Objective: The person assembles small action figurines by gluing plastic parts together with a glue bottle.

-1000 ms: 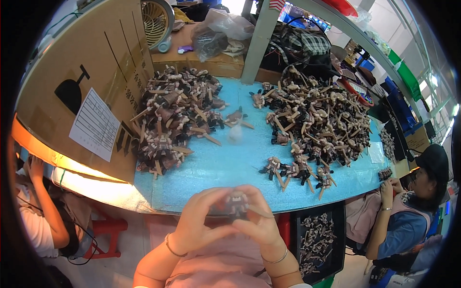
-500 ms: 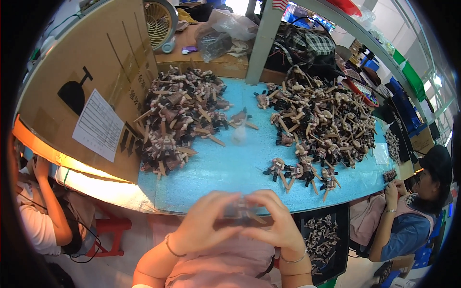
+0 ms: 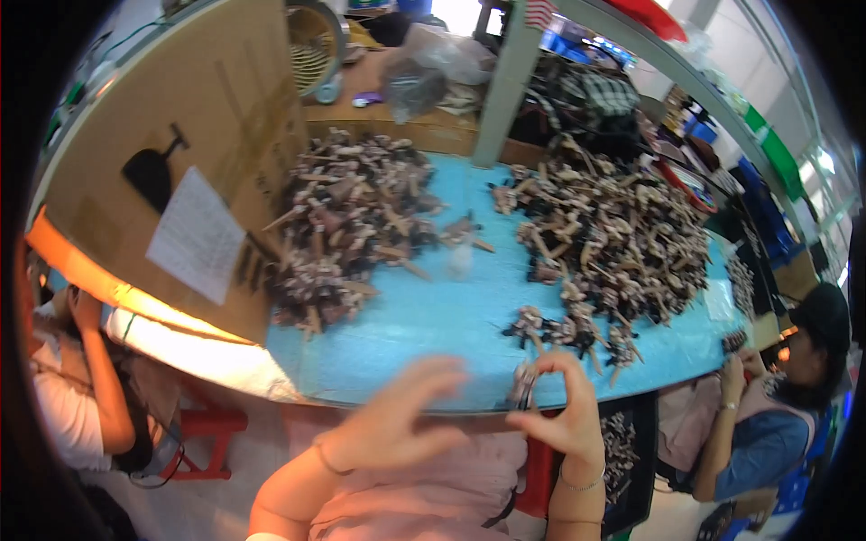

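Observation:
My right hand (image 3: 574, 406), at the table's near edge, pinches a small toy figure (image 3: 520, 386) with pale and dark parts, blurred by motion. My left hand (image 3: 397, 419) is apart from it to the left, fingers spread and smeared, nothing between them. Just beyond the right hand, several similar figures (image 3: 577, 329) with flat tan pieces lie on the blue tabletop (image 3: 415, 316). They border a large heap of figures (image 3: 622, 225) at the right. Another heap (image 3: 352, 225), with more brown parts, lies at the left. One brown figure (image 3: 458, 230) rests between the heaps.
A tall cardboard sheet (image 3: 225, 108) walls off the left side. A grey post (image 3: 505, 95) stands at the back, near a fan (image 3: 314, 54) and plastic bags (image 3: 433, 63). Below the table's right edge is a black tray (image 3: 636, 487) of small parts. Co-workers (image 3: 767, 442) sit at both sides.
My hands have parted. The right hand has moved right with the toy figure, while the left has let go and its fingers have spread. The whole view has shifted slightly.

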A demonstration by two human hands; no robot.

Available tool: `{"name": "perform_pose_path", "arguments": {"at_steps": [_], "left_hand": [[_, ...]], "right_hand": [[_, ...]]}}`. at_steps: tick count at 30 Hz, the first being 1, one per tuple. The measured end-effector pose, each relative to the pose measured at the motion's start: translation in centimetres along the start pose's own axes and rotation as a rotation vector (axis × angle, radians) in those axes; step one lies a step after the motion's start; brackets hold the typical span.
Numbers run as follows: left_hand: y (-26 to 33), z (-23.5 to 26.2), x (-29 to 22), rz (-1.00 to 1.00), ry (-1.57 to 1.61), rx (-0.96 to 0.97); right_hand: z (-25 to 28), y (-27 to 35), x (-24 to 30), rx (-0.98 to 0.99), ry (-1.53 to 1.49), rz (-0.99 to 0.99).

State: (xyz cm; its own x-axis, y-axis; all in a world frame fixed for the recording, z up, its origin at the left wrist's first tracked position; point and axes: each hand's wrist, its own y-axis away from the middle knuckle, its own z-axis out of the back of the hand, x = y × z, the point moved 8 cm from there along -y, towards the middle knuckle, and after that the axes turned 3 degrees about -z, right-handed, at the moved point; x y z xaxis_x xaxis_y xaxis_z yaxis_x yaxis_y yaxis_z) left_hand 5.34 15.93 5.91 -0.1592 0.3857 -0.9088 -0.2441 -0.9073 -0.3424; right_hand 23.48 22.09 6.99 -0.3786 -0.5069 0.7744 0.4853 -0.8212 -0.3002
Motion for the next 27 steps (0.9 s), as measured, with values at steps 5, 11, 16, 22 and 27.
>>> {"name": "perform_pose_path", "arguments": {"at_steps": [5, 11, 16, 22, 27], "left_hand": [[2.1, 8.3, 0.1, 0.194, -1.183, -0.507], [2.1, 9.6, 2.1, 0.203, -1.442, -0.541], [2.3, 9.6, 0.9, 0.124, -1.285, -0.524], [2.9, 9.8, 0.0, 0.050, -0.542, -0.571], [1.8, 5.5, 4.7, 0.330, -0.218, -0.174]], "right_hand": [[9.0, -0.2, -5.4, -0.514, 0.364, -0.156], [10.3, -0.7, -8.3, -0.374, 0.599, -0.137], [10.2, -0.5, -6.2, -0.361, 0.786, -0.148], [1.5, -4.6, -0.8, -0.196, 0.318, 0.103], [-3.4, -8.6, -1.8, -0.098, 0.236, 0.044]]}}
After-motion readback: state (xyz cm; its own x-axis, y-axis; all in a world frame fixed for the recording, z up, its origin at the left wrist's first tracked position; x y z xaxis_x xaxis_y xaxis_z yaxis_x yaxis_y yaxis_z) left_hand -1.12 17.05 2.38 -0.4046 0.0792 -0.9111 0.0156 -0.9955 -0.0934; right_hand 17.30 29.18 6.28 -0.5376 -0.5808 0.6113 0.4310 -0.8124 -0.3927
